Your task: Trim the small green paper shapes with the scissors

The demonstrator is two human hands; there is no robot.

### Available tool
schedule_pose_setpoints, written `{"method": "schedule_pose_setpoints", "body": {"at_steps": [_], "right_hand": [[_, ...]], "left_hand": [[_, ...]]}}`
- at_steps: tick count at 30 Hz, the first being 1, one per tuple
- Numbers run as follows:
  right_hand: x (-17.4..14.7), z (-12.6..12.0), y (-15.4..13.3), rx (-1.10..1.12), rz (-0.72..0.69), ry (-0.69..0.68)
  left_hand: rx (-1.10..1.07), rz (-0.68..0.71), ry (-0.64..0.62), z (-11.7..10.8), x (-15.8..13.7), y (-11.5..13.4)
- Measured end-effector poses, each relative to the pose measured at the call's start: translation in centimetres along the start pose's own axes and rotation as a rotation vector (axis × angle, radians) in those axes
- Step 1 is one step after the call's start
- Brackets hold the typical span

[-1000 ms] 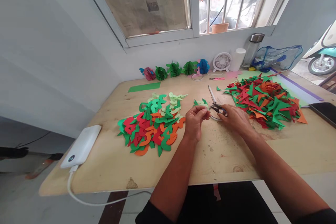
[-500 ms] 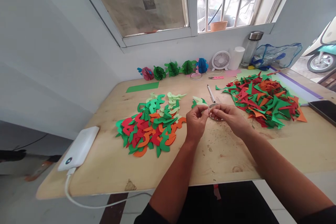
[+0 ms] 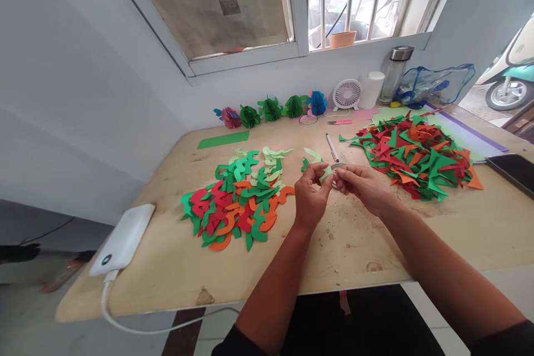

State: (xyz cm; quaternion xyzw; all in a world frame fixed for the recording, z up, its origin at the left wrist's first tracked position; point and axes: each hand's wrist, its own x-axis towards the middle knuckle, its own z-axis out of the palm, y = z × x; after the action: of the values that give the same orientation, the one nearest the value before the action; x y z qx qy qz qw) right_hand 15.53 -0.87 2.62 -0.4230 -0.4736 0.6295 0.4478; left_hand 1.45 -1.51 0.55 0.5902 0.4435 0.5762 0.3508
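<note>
My left hand (image 3: 311, 192) pinches a small light green paper piece (image 3: 326, 173) between thumb and fingers. Close beside it, the fingers of my right hand (image 3: 361, 183) are pressed together at the paper's right side; what they grip is too small to make out. Beneath my fingers lies a round, greyish rimmed object (image 3: 339, 166), mostly covered. Just behind my left hand are a few green paper cutouts (image 3: 312, 154), and a white pen (image 3: 332, 147) lies beyond. To the left spreads a heap of curved red, orange and green paper cutouts (image 3: 237, 206).
A pile of pointed paper scraps (image 3: 421, 156) lies right, near a dark phone (image 3: 511, 175). Along the wall stand several honeycomb paper turtles (image 3: 271, 109), a small white fan (image 3: 347, 94) and a glass bottle (image 3: 392, 78). A white power bank (image 3: 125, 239) sits left, its cable trailing over the edge.
The light green paper in my left hand has turned so more of its face shows. My right fingers have drawn slightly away from the left ones. The view has shifted a little.
</note>
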Motion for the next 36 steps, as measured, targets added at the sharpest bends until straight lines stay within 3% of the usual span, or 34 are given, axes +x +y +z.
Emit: {"method": "schedule_pose_setpoints", "body": {"at_steps": [21, 28, 36], "right_hand": [[0.02, 0.05, -0.34, 0.210, 0.139, -0.035], [0.06, 0.02, -0.28, 0.233, 0.012, 0.001], [0.19, -0.13, 0.04, -0.047, -0.127, 0.061]], "left_hand": [[0.148, 0.143, -0.063, -0.54, 0.02, 0.70], [0.112, 0.099, -0.052, -0.53, 0.08, 0.49], [0.086, 0.027, -0.095, -0.30, 0.12, 0.56]]}}
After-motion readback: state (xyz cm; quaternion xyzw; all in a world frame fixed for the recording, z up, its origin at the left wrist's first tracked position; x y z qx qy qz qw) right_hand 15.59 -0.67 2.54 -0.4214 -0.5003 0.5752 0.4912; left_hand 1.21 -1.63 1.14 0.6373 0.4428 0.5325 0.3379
